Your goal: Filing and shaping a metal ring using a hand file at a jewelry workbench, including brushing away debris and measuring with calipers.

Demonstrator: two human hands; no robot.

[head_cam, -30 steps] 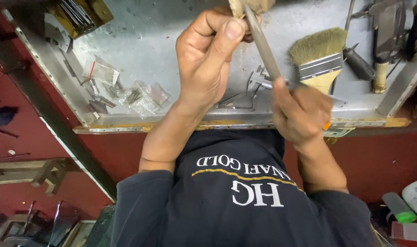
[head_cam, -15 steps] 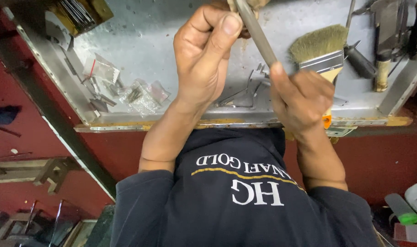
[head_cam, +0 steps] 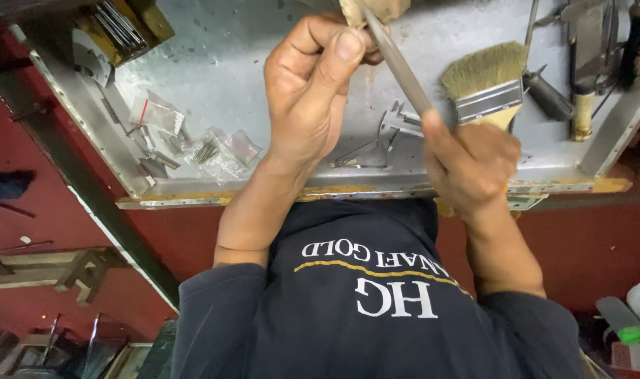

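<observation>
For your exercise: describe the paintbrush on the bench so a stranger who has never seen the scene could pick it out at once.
Start at the grey metal tray that covers the bench top. Follow it to the person's right hand, which holds a long metal file. The paintbrush lies just beyond that hand; alone among the dark metal tools there, it has pale tan bristles and a shiny metal band.

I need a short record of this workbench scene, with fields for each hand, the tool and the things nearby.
Left hand: raised to the wooden peg at the top edge, fingers pinched together; what they hold is hidden
Right hand: closed around the lower end of the file
File: slim, grey, slanting up to the peg
Paintbrush: lies just beyond the right hand, bristles pale
Small plastic bags: left of the left hand, on the tray
Metal tray: grey, scratched, holds everything
</observation>
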